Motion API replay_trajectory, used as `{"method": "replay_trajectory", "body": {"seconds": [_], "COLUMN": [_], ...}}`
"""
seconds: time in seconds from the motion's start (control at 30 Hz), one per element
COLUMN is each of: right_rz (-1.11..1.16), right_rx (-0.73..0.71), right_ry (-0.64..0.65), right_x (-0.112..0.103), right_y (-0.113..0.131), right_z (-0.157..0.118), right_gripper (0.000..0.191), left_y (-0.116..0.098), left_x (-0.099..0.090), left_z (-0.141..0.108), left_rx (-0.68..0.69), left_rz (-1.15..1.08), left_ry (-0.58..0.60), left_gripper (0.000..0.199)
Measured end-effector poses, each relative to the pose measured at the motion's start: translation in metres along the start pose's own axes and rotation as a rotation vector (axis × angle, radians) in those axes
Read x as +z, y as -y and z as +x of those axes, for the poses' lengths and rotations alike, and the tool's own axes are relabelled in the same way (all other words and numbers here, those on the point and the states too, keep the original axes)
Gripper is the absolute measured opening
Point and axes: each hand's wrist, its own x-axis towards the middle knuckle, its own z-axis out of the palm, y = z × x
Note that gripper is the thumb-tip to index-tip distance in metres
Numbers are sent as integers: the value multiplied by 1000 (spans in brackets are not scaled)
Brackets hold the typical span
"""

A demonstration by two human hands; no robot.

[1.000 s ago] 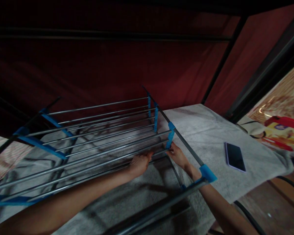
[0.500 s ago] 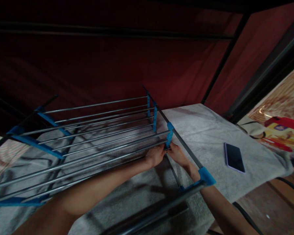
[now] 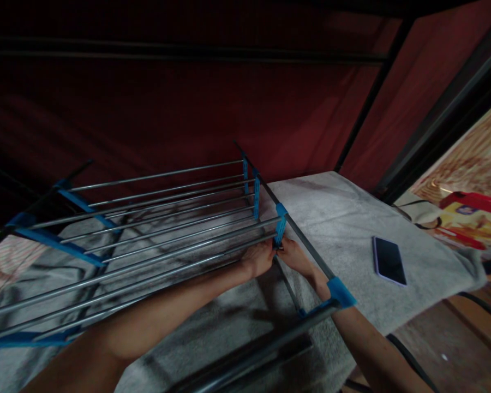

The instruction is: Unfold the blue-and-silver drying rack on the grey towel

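Note:
A rack of grey metal tubes (image 3: pixel 159 254) with blue plastic end pieces lies on its side on a grey cloth. At the lower end of one blue bracket (image 3: pixel 280 228) on the rack's right side, my left hand (image 3: pixel 258 258) is closed around a tube end. My right hand (image 3: pixel 292 254) meets it from the right, its fingers pressed together at the bottom of that same bracket. The fingertips of both hands nearly touch, and the joint between them is mostly hidden. A blue corner piece (image 3: pixel 341 293) crosses above my right forearm.
A phone (image 3: pixel 389 261) lies on the grey cloth (image 3: pixel 335 218) to the right. Behind the rack stands a dark red panel (image 3: pixel 188 114) with black bars. A red and yellow package (image 3: pixel 474 218) is at the far right, near a black curved frame (image 3: pixel 411 360).
The whole view has shifted slightly, so the rack and phone appear a little further left. Both hands keep the same place at the bracket.

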Motion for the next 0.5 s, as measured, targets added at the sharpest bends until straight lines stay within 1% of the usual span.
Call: {"method": "replay_trajectory", "body": {"seconds": [0.17,0.37,0.5], "right_rz": [6,2,4], "right_rx": [4,7,6], "right_ry": [-1,-31,-52], "right_x": [1,8,11], "right_y": [-2,-6,-8], "right_z": [0,-1,-4], "right_gripper": [27,28,31], "left_y": [0,3,5], "left_x": [0,-3,-3], "left_z": [-1,-1,0], "left_rx": [7,-14,-17], "left_rz": [15,40,44], "left_ry": [-5,27,26], "left_gripper": [36,32,33]}}
